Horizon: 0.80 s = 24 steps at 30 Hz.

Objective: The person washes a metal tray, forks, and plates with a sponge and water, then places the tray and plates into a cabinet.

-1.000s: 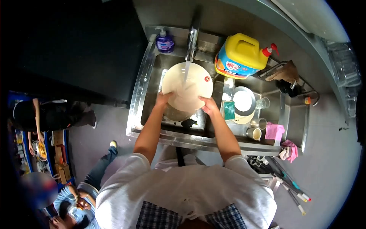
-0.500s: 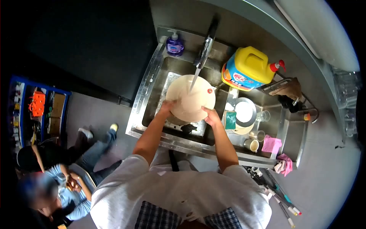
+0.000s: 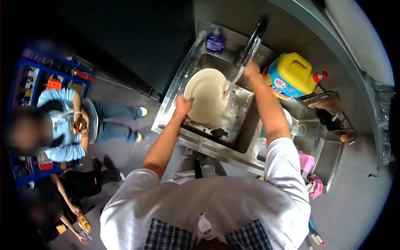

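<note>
Plate edge inside left grip

Our white short-sleeved T-shirt, creased over our shoulders, sleeves ending above our elbows, our left hand and right hand bare, dark blue-and-white checked cloth in two panels at our waist

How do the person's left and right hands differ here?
The left hand grips the rim of the cream plate, tilted in the sink; the right hand holds no dish and is at the faucet. The left hand is nearer the body, the right hand farther back by the running water. Both are bare, over the sink.
</note>
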Available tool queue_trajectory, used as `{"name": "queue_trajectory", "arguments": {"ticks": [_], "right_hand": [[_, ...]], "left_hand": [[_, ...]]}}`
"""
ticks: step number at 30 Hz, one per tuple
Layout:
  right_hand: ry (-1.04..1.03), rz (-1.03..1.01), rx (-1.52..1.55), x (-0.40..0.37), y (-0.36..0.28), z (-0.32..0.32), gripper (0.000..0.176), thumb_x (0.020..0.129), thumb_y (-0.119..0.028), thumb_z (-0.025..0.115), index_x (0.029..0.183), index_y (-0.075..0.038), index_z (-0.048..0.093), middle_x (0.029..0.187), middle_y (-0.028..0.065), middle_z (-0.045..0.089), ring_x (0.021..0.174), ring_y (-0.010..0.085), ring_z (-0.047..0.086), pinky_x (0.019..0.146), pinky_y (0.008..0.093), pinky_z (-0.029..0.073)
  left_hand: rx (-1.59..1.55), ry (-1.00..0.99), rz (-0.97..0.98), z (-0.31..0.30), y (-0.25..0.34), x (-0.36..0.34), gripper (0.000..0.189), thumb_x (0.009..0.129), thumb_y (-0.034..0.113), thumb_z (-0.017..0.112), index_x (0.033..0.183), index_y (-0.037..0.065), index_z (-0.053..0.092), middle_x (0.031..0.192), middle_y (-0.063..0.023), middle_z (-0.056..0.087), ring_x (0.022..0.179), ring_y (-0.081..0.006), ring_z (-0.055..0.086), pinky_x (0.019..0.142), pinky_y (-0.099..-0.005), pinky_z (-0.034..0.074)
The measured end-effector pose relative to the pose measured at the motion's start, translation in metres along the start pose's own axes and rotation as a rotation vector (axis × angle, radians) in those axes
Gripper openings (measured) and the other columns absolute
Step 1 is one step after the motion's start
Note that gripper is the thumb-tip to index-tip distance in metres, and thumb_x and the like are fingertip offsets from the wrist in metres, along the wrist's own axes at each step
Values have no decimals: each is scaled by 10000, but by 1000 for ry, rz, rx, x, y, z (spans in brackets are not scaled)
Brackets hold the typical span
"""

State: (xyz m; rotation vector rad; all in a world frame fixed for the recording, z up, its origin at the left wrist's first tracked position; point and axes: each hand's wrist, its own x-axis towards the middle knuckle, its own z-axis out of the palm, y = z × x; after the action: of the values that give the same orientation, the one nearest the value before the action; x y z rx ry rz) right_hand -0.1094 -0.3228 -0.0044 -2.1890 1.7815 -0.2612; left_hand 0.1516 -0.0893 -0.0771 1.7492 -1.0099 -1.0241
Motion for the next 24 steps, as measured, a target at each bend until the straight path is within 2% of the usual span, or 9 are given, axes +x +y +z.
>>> {"name": "queue_trajectory", "arguments": {"ticks": [2,4,7,10,12,14,17,21,24], "right_hand": [[-136,-39,-18,-3,-2,-33,260,827,-242,558,909,-27,680,949,236,653,914,388,634,800,458,506],[18,-17,27,0,1,-21,245,813,-232,596,941,-35,663,944,253,643,910,402,623,793,463,499],[303,-40,214,-31,12,13,276,801,-221,609,1000,-29,608,915,252,643,890,414,621,775,462,502],[-157,-13,335,-78,13,59,561,715,-302,742,1160,-19,552,913,190,657,863,327,647,791,407,503],[-105,-236,494,-106,0,84,794,636,-319,836,1281,-27,476,1039,178,628,931,324,618,820,397,496],[6,-357,577,-127,-29,63,730,658,-268,831,1263,-30,500,1025,171,647,951,284,626,836,363,492],[-147,-344,969,-126,-34,42,461,738,-81,744,1176,-30,608,1054,140,675,1015,185,614,907,305,463],[-160,-684,912,-146,-35,-4,370,774,51,644,1139,-8,641,1086,75,672,954,147,607,887,275,468],[-174,-784,827,-170,-42,-47,385,752,70,644,1122,-37,652,1096,125,672,994,188,639,880,294,481]], "left_hand": [[122,0,78,-13,13,-1,190,774,77,636,953,27,676,787,-180,676,743,-281,679,665,-375,507],[219,106,265,-21,32,-13,174,801,112,641,932,1,669,738,-146,671,664,-204,653,617,-344,490],[351,150,374,-28,74,-38,190,806,104,612,971,18,653,792,-203,652,722,-319,661,645,-373,497],[379,137,558,-34,96,-59,237,817,88,574,1037,31,643,851,-225,633,787,-397,627,674,-400,499],[387,124,596,-36,103,-71,345,812,26,537,1145,60,622,963,-222,637,856,-391,629,761,-391,513],[417,73,659,-43,118,-93,343,812,-6,513,1137,29,618,1103,-191,626,992,-366,611,869,-381,499],[378,61,750,-52,124,-113,416,775,-50,514,1163,56,619,1082,-192,635,941,-369,630,818,-377,515],[441,31,852,-60,150,-143,474,733,-114,495,1162,46,614,1172,-156,620,1054,-338,609,913,-360,493],[467,-3,940,-75,169,-165,511,708,-129,492,1173,49,608,1176,-159,616,1057,-334,609,914,-367,495]]}}
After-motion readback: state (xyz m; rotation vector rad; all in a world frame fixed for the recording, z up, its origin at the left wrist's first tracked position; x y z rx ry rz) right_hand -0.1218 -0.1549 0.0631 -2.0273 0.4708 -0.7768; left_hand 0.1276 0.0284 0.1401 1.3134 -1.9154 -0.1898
